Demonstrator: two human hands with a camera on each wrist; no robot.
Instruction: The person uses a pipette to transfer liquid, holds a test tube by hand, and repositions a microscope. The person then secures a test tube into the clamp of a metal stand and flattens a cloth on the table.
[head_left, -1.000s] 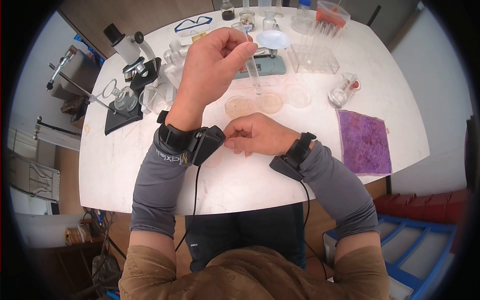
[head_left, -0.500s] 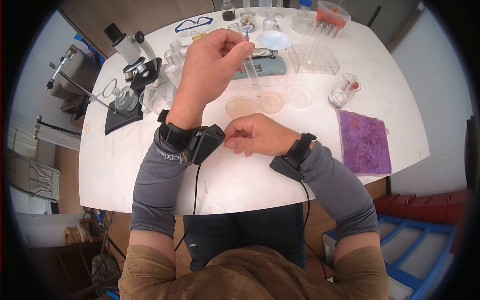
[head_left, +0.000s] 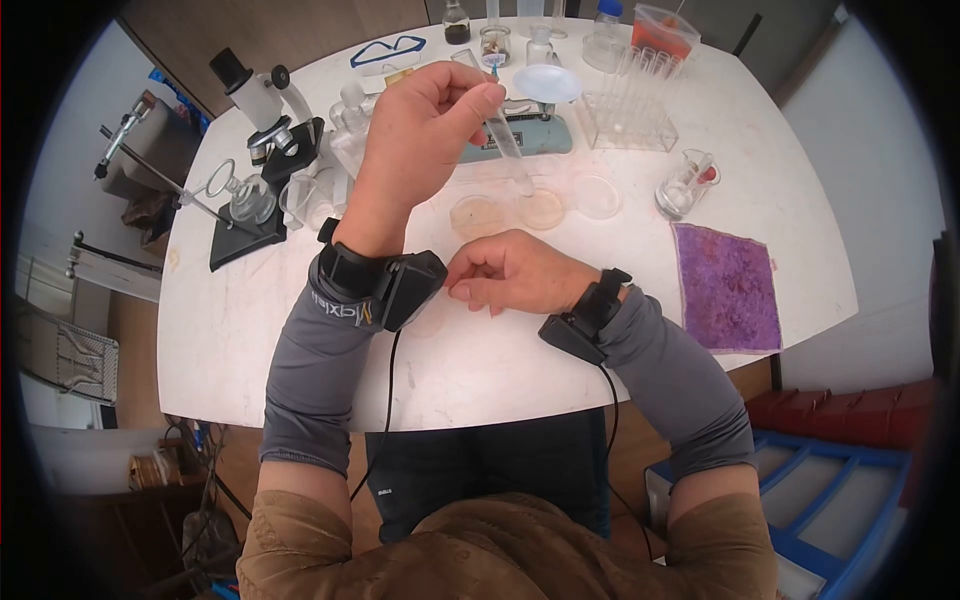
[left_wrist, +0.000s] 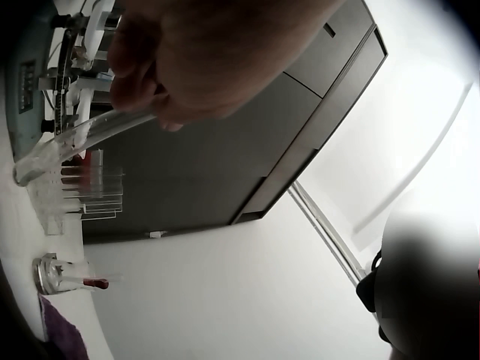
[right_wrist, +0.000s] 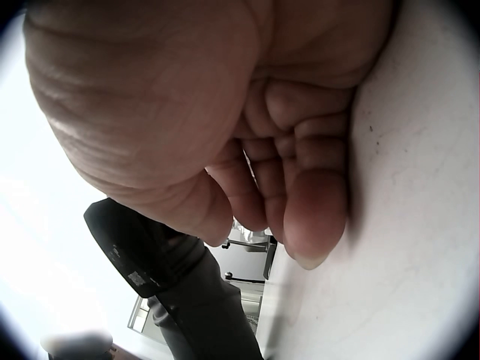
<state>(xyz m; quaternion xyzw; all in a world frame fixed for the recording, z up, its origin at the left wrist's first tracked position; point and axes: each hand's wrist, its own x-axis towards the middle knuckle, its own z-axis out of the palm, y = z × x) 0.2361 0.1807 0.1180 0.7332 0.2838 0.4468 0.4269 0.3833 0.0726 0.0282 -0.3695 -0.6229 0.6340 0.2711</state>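
My left hand (head_left: 432, 115) is raised over the table and pinches a clear glass test tube (head_left: 508, 145) between thumb and fingers. The tube slants, its rounded bottom low and to the right, and its lower part looks cloudy. In the left wrist view the test tube (left_wrist: 82, 142) runs down from the fingertips toward the tabletop. Below it in the head view sit shallow round dishes, two tan ones (head_left: 478, 216) and a clear one (head_left: 597, 197). My right hand (head_left: 525, 272) rests on the white table with loosely curled fingers, and the right wrist view shows nothing in its palm (right_wrist: 277, 105).
A teal balance (head_left: 535, 138) with a white pan (head_left: 547, 83) stands behind the tube. Rightward are a test tube rack (head_left: 628, 122), a small beaker (head_left: 685, 188) and a purple cloth (head_left: 728, 288). A microscope (head_left: 262, 110) and glassware (head_left: 350, 125) stand at left.
The test tube has tilted a little more, its bottom end shifting slightly right, and its lower part looks whiter. My right hand stays where it was.
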